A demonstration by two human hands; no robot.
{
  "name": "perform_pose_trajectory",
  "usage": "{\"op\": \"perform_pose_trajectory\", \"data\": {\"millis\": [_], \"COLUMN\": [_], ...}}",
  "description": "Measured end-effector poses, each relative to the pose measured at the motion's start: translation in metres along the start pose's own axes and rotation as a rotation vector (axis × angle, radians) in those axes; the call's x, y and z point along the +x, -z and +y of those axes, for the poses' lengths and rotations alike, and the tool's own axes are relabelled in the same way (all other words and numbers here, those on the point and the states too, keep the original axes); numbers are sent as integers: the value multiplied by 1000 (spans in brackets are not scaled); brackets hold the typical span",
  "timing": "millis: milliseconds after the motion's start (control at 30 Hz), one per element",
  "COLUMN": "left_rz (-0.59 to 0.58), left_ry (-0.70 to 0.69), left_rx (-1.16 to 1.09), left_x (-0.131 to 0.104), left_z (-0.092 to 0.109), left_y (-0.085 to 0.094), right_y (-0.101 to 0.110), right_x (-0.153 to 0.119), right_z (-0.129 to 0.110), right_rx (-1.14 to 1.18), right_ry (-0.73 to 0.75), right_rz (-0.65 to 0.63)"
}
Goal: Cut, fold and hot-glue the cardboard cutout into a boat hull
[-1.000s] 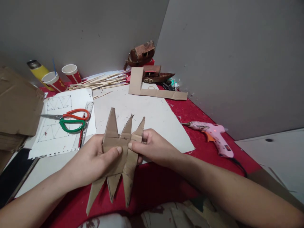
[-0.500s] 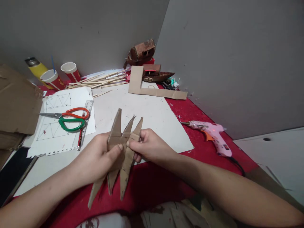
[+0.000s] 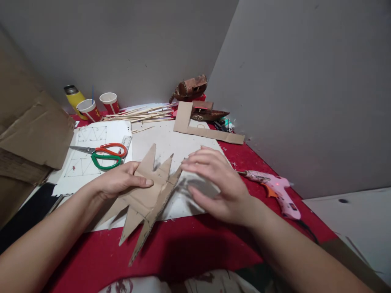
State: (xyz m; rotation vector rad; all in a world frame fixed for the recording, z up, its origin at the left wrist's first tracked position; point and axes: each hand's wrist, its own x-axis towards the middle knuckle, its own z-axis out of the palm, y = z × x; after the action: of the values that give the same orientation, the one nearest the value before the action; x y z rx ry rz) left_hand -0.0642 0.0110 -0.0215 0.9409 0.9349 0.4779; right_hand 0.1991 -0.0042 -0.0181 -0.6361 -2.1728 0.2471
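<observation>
A folded cardboard piece with several pointed tips [image 3: 149, 195] is held up over the front of the table. My left hand [image 3: 124, 179] is closed on its left side, thumb lying across the upper face. To the right of the piece, my right hand [image 3: 216, 181] is lifted with fingers apart, holding nothing, its fingertips close to the piece's right edge. I cannot tell whether they touch it. Fold lines run across the cardboard. Scissors [image 3: 106, 156] with one orange and one green handle lie left of it on a sheet with drawn triangles [image 3: 82, 167].
A pink glue gun [image 3: 276, 189] lies at the right on the red tabletop [image 3: 214, 236]. Behind are an L-shaped cardboard strip [image 3: 210, 132], wooden sticks [image 3: 146, 114], model boats [image 3: 210, 112], paper cups [image 3: 109, 103] and a yellow bottle [image 3: 75, 97]. Large cardboard [image 3: 33, 130] stands at left.
My right hand has let go of the cardboard piece and moved right, fingers opening. The piece, still in my left hand, is spread wider and turned. The camera view has shifted.
</observation>
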Motion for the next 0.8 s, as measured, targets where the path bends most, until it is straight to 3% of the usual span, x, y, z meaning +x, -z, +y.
{"op": "perform_pose_trajectory", "data": {"millis": [133, 300, 367, 467, 500, 533, 633, 800], "left_rz": [-60, -111, 16, 440, 529, 537, 224, 216], "left_ry": [49, 33, -50, -275, -371, -439, -476, -567], "left_rx": [29, 167, 436, 957, 1085, 1167, 1302, 1474], "left_x": [8, 17, 14, 0, -6, -11, -20, -16], "left_z": [-9, -16, -11, -3, -2, -3, -19, -58], "left_y": [-1, -9, -14, -29, -36, -43, -60, -65], "right_y": [-6, -24, -27, -28, -28, -29, -32, -34], "right_x": [0, -4, -8, -17, -21, -24, -30, -32], "right_z": [-9, -11, -10, -8, -8, -7, -6, -10], "right_rx": [-252, -288, -315, -369, -377, -376, -342, -302], "right_ry": [208, 333, 339, 292, 268, 239, 151, 9], "right_rz": [-303, -409, -455, -505, -516, -526, -551, -652]}}
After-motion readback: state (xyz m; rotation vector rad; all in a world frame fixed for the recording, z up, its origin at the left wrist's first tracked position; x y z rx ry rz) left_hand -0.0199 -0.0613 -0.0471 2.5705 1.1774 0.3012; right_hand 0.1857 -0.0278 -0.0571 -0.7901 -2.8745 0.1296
